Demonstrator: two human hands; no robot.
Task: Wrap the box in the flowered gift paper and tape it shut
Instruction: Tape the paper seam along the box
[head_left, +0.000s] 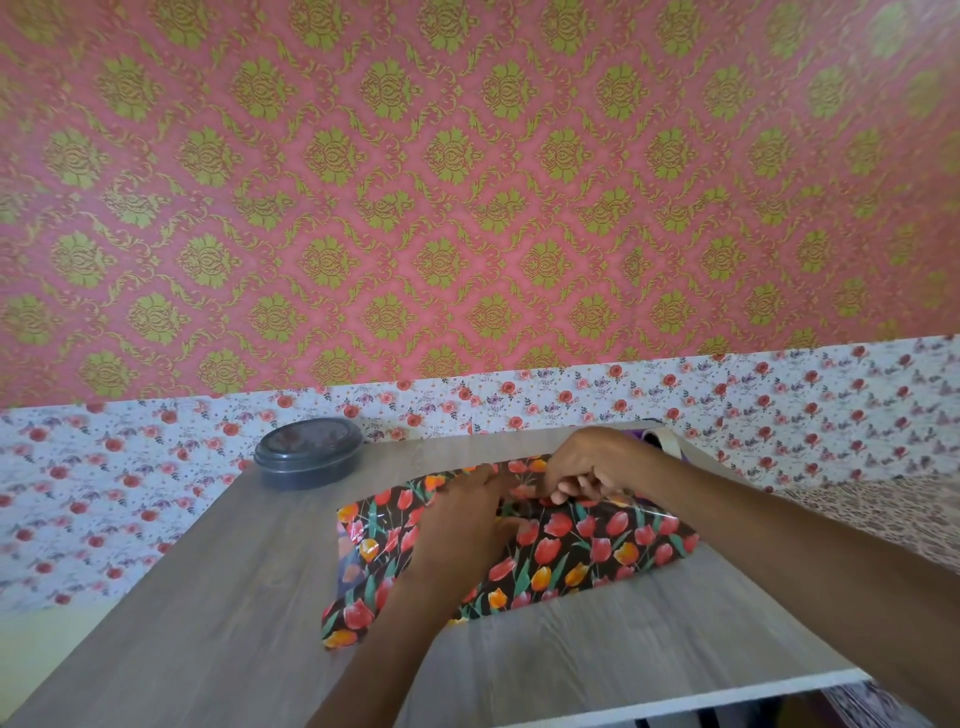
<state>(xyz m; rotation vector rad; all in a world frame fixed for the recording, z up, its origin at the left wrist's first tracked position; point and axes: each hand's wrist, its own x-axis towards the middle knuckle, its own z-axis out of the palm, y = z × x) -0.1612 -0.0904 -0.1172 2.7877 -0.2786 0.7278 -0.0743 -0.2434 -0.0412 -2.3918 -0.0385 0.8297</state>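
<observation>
From the head view, the box is hidden under the gift paper (571, 551), a glossy black sheet printed with red and orange tulips. Only its blocky shape shows through the wrap. The parcel lies flat on a grey wood-grain table (208, 597), roughly in the middle of the top, with its long side slanting from near left to far right. The left hand (462, 525) lies on top of the parcel towards its left half, palm down, with the fingers stretched out and pressing the paper flat. The right hand (592, 467) sits at the parcel's far top edge, just beside the left hand's fingertips. Its fingers are curled under and pinch a raised fold of the paper there. At the parcel's left end the paper stands open and loose, and a corner of it trails onto the tabletop at the near left. Beyond the parcel and to its left stands a round dark container (309, 454) with its lid on, well apart from the paper. Behind the parcel rises a wall with a white flowered band (104, 493) low down and pink wallpaper with green-gold ornaments (467, 182) above. Just past the parcel's far right, behind the right wrist, something purple and white (670, 441) peeks out, too hidden to identify.
</observation>
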